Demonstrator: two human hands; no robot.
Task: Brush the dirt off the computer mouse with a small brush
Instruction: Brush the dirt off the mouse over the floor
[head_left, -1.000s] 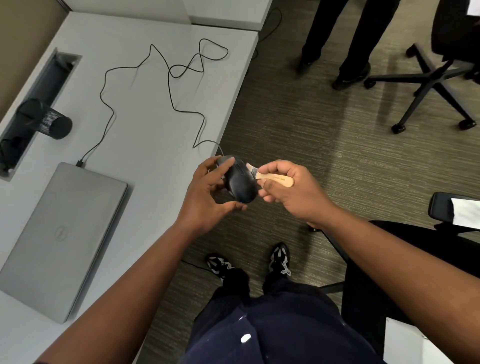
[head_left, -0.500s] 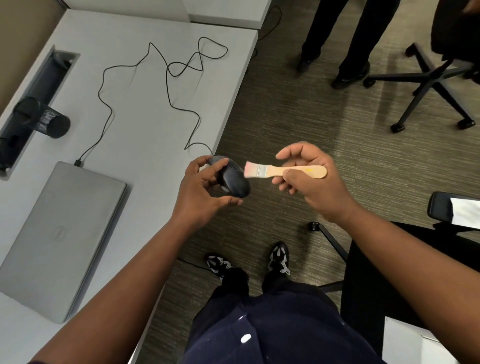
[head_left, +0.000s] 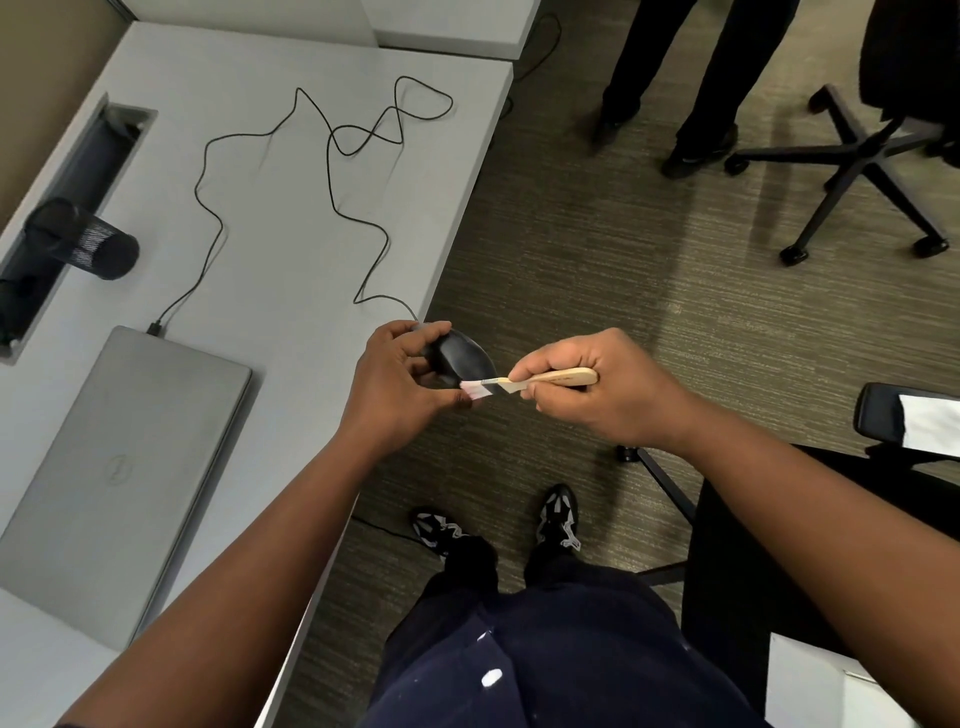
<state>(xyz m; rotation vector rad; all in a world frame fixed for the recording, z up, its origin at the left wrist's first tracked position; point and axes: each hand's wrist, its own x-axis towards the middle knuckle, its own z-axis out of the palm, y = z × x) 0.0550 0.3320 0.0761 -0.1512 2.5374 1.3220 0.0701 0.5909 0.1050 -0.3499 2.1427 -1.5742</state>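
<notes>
Both bare forearms reached forward and met in front of the body. The left hand (head_left: 395, 384) curled its fingers and thumb around the mouse (head_left: 462, 358) — thumb on the near side, fingertips over the far end. The right hand (head_left: 587, 395) pinched the brush (head_left: 540, 382) handle in a closed grip — knuckles up, bristles against the mouse's lower edge.

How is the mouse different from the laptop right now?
The mouse is black, small and rounded; the laptop is grey, large and flat. The left hand holds the mouse beyond the desk's edge; the laptop lies closed on the desk. One cable joins them.
</notes>
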